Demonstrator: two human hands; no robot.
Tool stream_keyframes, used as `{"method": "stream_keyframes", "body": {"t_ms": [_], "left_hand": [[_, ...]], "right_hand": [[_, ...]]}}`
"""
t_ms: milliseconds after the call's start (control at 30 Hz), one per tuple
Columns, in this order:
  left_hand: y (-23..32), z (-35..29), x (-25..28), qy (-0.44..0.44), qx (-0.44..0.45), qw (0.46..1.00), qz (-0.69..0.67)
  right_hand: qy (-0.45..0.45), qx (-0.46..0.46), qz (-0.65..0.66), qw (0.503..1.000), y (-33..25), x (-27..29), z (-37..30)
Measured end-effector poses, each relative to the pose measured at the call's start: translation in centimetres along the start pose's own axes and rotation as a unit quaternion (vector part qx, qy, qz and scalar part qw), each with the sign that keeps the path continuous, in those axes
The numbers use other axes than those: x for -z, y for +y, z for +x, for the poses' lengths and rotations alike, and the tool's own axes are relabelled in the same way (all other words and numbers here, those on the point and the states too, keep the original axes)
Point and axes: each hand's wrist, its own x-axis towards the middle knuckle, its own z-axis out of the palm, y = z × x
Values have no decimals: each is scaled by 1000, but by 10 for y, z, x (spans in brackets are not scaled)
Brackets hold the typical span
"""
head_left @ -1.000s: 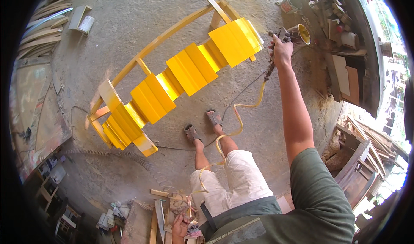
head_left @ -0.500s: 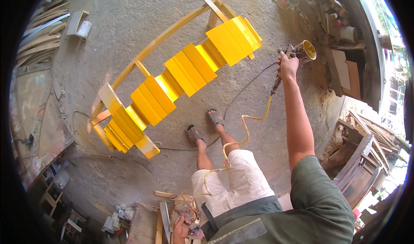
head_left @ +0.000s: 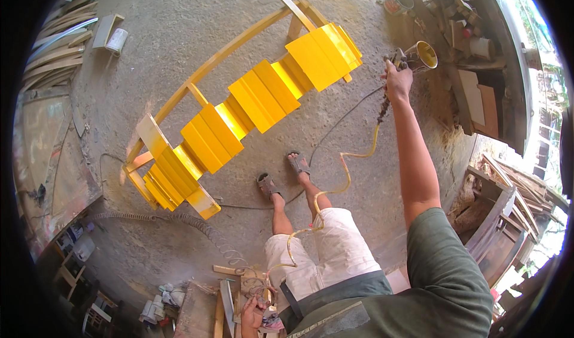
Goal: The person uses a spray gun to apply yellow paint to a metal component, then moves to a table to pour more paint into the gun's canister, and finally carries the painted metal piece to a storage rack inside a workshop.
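My right hand is stretched out ahead and grips a paint spray gun with a metal cup stained yellow inside. It now sits to the right of a long wooden frame that carries rows of bright yellow painted boards. A yellow air hose curls down from the gun past my legs. My left hand hangs low at my side among a loop of hose; what it holds is unclear.
A paint can stands at the back by a cluttered workbench. Wood offcuts lie at the left. A coiled hose runs over the concrete floor. Timber scraps are piled at the right.
My right hand has swung the spray gun to the right, away from the end of the yellow boards. The hose has followed it.
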Motion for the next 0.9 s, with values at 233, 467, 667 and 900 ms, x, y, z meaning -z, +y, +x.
{"method": "stream_keyframes", "body": {"t_ms": [233, 467, 667, 900], "left_hand": [[4, -1, 0, 0, 4, 1000, -4], [9, -4, 13, 15, 0, 1000, 8], [5, -6, 15, 27, -1, 1000, 8], [-5, -10, 20, 38, 6, 999, 10]], "right_hand": [[-57, -11, -79, 995, 24, 17, -36], [-127, -4, -46, 991, 0, 23, -110], [-208, -22, -42, 977, -11, 25, -170], [-284, -30, -22, 958, -19, 33, -220]]}}
